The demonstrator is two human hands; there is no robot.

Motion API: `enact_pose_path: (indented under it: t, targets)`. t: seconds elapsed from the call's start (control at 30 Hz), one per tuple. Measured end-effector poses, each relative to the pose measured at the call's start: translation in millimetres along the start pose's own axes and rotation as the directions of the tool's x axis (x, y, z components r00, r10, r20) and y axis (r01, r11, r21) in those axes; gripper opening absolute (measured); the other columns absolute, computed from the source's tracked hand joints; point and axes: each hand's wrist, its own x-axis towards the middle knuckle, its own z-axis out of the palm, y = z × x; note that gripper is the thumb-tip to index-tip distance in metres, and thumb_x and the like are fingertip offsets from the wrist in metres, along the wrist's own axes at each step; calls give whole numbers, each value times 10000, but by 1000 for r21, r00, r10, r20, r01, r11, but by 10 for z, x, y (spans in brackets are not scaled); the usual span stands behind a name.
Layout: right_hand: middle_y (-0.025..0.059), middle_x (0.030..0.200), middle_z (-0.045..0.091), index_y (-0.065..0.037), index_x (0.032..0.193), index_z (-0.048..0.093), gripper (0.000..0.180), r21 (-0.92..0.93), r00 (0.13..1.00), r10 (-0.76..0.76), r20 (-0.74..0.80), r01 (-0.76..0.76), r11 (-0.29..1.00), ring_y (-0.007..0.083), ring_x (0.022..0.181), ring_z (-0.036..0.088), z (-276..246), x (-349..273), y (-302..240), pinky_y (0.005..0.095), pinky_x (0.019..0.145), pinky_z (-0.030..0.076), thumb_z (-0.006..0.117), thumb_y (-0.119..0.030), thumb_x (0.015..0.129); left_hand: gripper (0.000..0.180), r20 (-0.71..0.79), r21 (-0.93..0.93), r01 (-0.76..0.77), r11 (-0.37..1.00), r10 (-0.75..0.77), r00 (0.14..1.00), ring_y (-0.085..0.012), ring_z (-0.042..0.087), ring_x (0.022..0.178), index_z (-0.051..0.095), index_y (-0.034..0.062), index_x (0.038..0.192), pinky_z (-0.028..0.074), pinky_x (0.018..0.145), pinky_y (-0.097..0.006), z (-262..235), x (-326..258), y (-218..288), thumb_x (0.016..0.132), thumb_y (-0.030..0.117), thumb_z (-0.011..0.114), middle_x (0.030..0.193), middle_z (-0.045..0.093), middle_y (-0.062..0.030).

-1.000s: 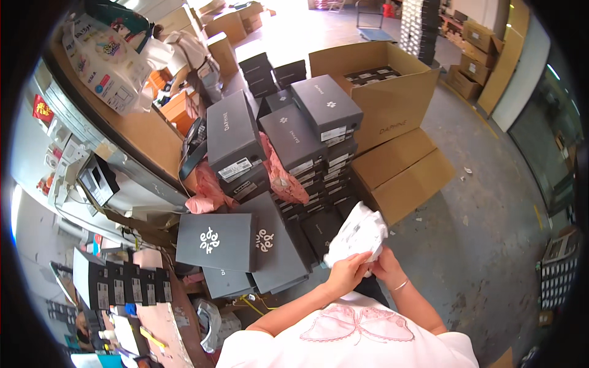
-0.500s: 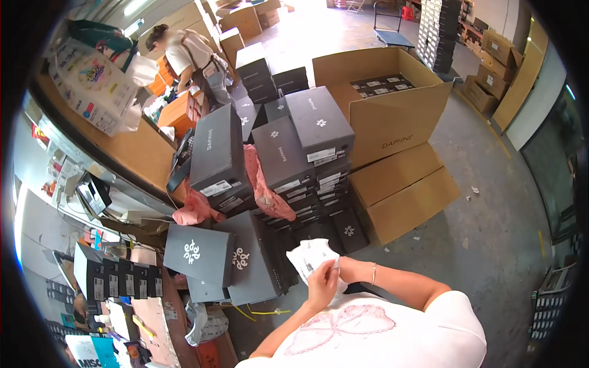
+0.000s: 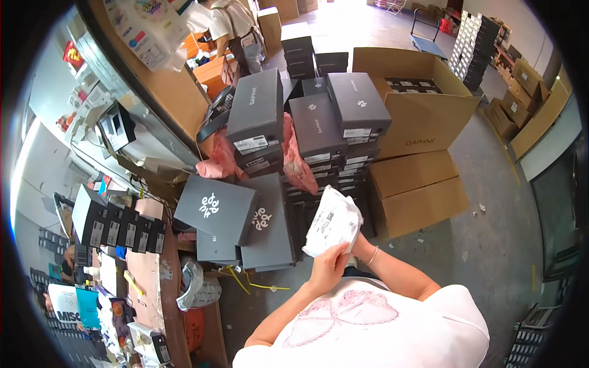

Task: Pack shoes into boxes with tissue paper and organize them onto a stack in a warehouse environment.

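A white, crumpled packet (image 3: 331,222) with a printed label is held out in front of my chest. My left hand (image 3: 329,270) pinches its near edge between thumb and fingers. On the packet's right side, my right hand (image 3: 362,246) is closed around it, its fingers mostly hidden behind; a thin bracelet circles that wrist. Just beyond the packet rise stacked dark grey shoe boxes (image 3: 359,103), with pink wrapping (image 3: 298,162) hanging between two stacks. To the left, a tilted grey box lid (image 3: 218,205) rests over other grey boxes (image 3: 270,224).
A large open carton (image 3: 423,119) holding dark boxes stands at the far right, its flap hanging toward me. On the left runs a cluttered bench (image 3: 147,276) beside a grey plastic bag (image 3: 196,285). Another person (image 3: 236,30) works at the back left. Yellow straps (image 3: 239,279) lie low nearby.
Both hands have raised the packet farther from my body, and its labelled face now shows more fully. My view has shifted, so the box stacks appear higher and farther right.
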Motion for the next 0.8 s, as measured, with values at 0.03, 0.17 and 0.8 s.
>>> enact_pose_path:
  t: [0.03,0.17,0.8]
  targets:
    - [64,1331,495,-91,1389,366,503,-61,1000,-7,-9,6,998,188,1167,515,25,-30,-6,360,1003,428,490,-326,962,282,14,1,27,1000,-27,1000,-281,630,705,598,11,1111,500,635,-328,-37,-32,34,828,0,590,871,643,-171]
    - [67,1340,489,-88,1396,357,505,-410,997,-80,-22,64,910,189,1174,512,136,-73,5,358,1003,429,481,-322,966,303,-8,41,3,999,-2,1000,-304,636,822,584,8,1125,501,716,-360,-272,-114,63,832,67,632,928,641,-162]
    - [82,1388,443,-64,1423,316,474,-331,993,35,-111,-71,941,178,1224,481,369,-343,-24,333,1049,403,412,-242,995,307,-138,-797,216,564,-519,843,-103,576,949,466,1,1225,488,816,-259,-151,257,-682,960,141,528,1104,592,-72]
